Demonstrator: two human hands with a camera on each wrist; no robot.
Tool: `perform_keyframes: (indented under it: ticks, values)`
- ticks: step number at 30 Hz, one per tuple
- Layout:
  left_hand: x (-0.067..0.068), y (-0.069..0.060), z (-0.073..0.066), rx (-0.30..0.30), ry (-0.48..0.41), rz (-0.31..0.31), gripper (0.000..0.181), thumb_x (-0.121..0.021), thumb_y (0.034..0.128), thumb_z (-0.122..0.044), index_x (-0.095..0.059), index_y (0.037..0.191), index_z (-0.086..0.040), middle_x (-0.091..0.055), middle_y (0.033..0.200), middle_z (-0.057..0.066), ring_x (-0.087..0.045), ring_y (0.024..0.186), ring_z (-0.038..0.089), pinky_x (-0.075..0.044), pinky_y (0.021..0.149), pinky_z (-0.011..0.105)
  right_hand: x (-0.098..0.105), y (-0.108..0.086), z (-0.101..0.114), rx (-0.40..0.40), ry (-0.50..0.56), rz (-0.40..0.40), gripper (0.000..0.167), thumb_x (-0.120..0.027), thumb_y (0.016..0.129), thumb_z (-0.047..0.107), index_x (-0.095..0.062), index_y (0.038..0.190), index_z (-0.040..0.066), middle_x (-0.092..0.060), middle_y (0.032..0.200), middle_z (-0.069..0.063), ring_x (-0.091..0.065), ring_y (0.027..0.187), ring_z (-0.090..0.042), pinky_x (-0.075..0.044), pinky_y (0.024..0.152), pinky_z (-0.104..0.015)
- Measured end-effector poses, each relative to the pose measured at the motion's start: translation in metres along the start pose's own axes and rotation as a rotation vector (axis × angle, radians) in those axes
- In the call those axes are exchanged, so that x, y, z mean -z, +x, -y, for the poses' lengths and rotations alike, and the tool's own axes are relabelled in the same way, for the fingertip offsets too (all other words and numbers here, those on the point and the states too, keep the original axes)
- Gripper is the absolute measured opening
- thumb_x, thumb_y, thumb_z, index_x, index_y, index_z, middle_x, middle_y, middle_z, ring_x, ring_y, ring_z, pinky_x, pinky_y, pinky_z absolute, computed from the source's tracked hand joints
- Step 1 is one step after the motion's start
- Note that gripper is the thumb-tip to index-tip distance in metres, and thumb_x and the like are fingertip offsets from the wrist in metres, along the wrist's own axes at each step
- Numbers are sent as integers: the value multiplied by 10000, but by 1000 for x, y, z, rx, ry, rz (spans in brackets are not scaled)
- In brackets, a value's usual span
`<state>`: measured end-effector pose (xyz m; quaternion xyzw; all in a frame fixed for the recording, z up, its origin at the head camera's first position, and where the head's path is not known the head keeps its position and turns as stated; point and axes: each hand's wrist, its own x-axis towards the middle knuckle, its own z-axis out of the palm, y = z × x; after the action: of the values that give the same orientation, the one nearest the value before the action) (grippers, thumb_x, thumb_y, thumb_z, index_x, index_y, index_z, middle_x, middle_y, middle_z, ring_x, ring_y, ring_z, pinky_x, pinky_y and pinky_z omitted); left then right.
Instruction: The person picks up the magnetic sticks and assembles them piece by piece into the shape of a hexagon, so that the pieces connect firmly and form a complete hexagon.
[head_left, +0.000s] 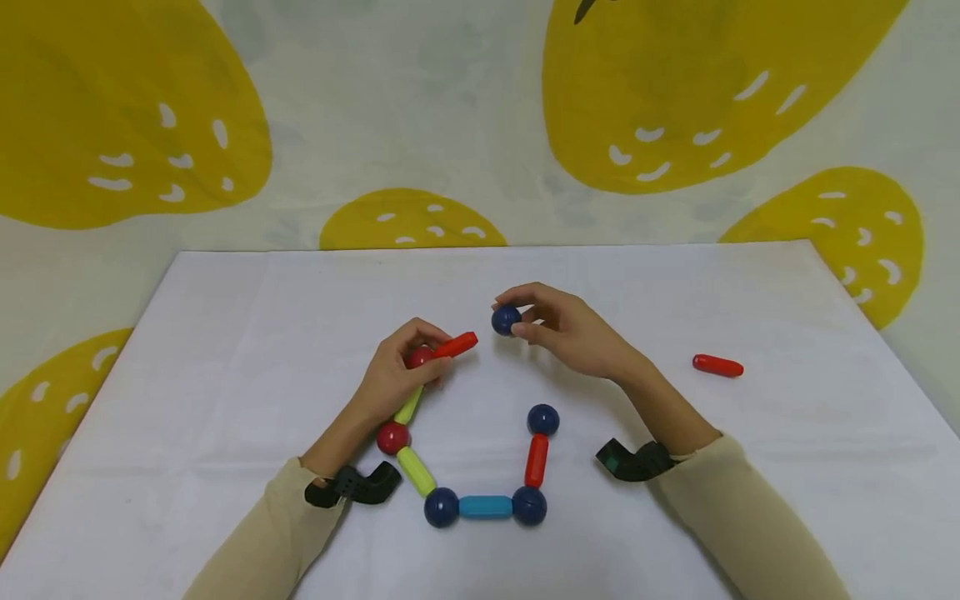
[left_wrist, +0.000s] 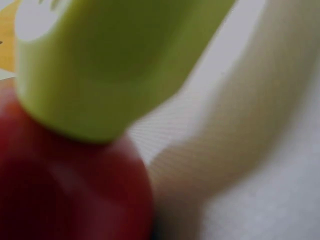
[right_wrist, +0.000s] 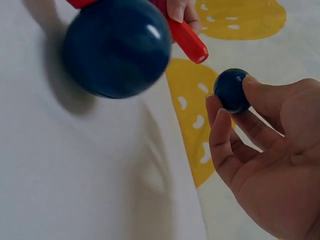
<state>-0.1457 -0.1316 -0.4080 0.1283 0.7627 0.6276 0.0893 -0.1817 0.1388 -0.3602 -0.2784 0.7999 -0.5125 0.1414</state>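
Grips red ball [head_left: 420,357] and red rod [head_left: 459,342] of a seemingly near-complete open chain [head_left: 485,507] on the desk [head_left: 225,400] with left fingers [head_left: 429,328], pinches loose dark blue ball [head_left: 506,320] near that rod's tip with right fingers [right_wrist: 220,137], leaving ball and spare red rod [head_left: 717,366] unattached.

soft shadows; glint on blue ball [right_wrist: 117,47]; left wrist view blurred
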Motion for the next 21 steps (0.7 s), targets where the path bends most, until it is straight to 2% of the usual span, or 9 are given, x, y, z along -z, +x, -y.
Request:
perform_keyframes:
  ticks: [5,11,19,21]
  values:
    - [1,1,1,-6,0,8,255,-692,881,-125,-603,1119,-105,-606,1025,90,-627,711,274,-541,693,320,-8,0,-6,16,40,5,323,-596,952,124,-570,1270,170,-601,1202,38,-602,961,-282,-502,745,-464]
    - [2,0,3,-25,6,17,248,-695,879,-124,-612,1111,-104,-613,1008,89,-622,717,267,-537,687,312,-16,2,-7,7,31,11,327,-603,945,106,-580,1268,160,-607,1188,23,-599,946,-248,-511,741,-412]
    - [1,1,3,-32,41,21,246,-697,873,-123,-623,1107,-105,-615,992,74,-578,878,231,-510,741,313,-22,1,0,19,21,21,327,-600,941,72,-583,1263,130,-608,1191,8,-597,946,-200,-519,750,-352]
    - [1,1,3,-33,57,21,254,-700,872,-128,-629,1116,-113,-612,992,68,-552,924,224,-502,749,313,-22,2,-4,33,25,25,324,-603,943,91,-585,1262,146,-607,1189,27,-595,949,-186,-519,747,-345]
